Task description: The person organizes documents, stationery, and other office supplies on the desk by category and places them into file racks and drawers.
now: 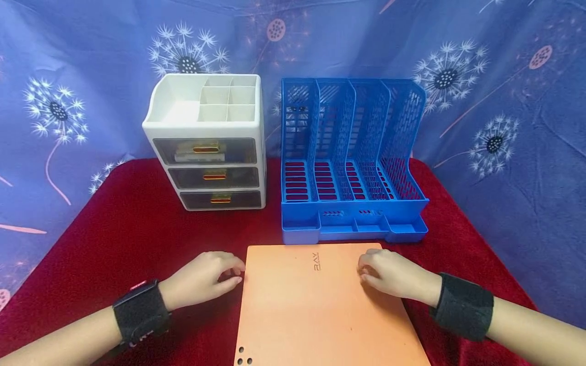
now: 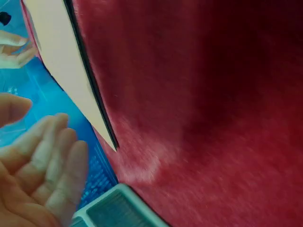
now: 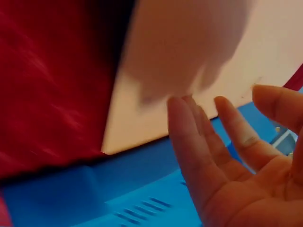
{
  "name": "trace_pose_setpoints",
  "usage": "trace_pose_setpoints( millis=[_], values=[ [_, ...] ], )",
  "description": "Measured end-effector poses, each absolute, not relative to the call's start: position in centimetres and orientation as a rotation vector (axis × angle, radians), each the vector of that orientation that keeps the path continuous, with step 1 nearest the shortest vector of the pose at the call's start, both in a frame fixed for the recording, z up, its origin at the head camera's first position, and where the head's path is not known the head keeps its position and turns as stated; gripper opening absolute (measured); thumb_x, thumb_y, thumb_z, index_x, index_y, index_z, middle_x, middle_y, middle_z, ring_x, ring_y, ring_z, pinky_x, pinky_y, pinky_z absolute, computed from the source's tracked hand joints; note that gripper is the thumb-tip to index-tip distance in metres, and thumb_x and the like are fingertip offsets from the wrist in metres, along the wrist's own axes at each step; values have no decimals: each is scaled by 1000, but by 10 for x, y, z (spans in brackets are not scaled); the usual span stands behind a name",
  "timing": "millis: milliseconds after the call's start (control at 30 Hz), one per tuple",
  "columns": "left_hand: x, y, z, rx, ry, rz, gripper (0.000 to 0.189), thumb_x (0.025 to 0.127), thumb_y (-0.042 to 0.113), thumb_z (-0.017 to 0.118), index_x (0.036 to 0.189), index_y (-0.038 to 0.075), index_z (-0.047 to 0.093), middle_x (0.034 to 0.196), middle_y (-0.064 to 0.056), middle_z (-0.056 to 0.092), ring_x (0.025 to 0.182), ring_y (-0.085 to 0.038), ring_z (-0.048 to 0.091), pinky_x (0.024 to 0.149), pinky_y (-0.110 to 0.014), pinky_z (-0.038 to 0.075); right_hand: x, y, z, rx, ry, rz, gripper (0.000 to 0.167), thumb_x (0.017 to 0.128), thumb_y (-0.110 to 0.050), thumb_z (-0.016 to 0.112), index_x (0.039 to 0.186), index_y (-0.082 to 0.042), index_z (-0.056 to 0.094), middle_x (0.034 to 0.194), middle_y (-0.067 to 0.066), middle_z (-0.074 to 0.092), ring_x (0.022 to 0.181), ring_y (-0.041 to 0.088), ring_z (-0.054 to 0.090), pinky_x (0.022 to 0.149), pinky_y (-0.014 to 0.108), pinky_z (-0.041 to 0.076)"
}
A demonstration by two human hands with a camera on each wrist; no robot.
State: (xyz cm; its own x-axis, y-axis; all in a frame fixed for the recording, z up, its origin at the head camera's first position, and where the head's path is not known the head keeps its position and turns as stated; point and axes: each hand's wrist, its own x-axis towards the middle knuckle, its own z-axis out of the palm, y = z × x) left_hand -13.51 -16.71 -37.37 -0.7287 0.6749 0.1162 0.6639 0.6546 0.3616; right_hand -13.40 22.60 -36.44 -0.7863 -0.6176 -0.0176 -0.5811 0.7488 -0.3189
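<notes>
A flat orange rectangular item (image 1: 320, 300) marked "RAY" lies on the table, with small dark dots at its near left corner. The left wrist view shows its pale face (image 2: 61, 56) and a dark edge. My left hand (image 1: 208, 277) is beside its left edge, fingers loosely bent and holding nothing. Over its far right part hovers my right hand (image 1: 398, 274), fingers relaxed and nothing in the palm. In the right wrist view, that hand (image 3: 241, 175) casts a shadow on the orange surface (image 3: 180, 56).
Behind it stands a blue mesh file rack (image 1: 352, 221) with upright dividers and front trays. To the left is a white desk organizer (image 1: 206, 132) with smoky drawers and open top compartments. Red cloth (image 1: 110, 229) covers the table; a dandelion-print curtain (image 1: 329, 35) hangs behind.
</notes>
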Motion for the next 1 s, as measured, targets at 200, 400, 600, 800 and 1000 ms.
trace_pose_setpoints(
  millis=[200,400,600,800,1000],
  values=[
    [-143,-162,-374,1027,2723,689,12,83,10,66,94,7,71,77,8,67,60,3,51,56,-19,46,-131,249,-368,-677,2802,-543,10,81,-13,71,86,-9,63,71,-9,54,63,4,44,54,22,39],
    [-143,-164,-378,876,2604,767,14,86,11,63,95,5,72,79,6,68,56,0,47,51,-20,41,-131,266,-370,-428,2718,-703,18,82,-13,68,93,-2,59,75,-2,57,63,9,51,52,24,44],
    [-145,-165,-381,798,2513,864,19,88,15,62,100,2,71,85,1,71,56,-2,45,51,-20,39,-132,275,-370,-141,2501,-983,34,87,-13,62,108,11,50,85,9,60,67,18,60,56,35,54],
    [-148,-164,-384,685,2451,944,24,88,14,61,104,-1,70,83,-1,70,52,-6,42,48,-22,36,-137,287,-366,-29,2299,-1187,35,94,-12,50,112,17,47,96,13,64,82,26,66,73,43,55],
    [-150,-163,-386,531,2307,1077,26,88,13,60,108,-4,67,73,-4,63,64,-14,53,58,-29,49,-139,297,-367,51,2125,-1319,37,95,-15,46,115,17,45,104,14,65,93,28,66,77,44,54]
  ],
)
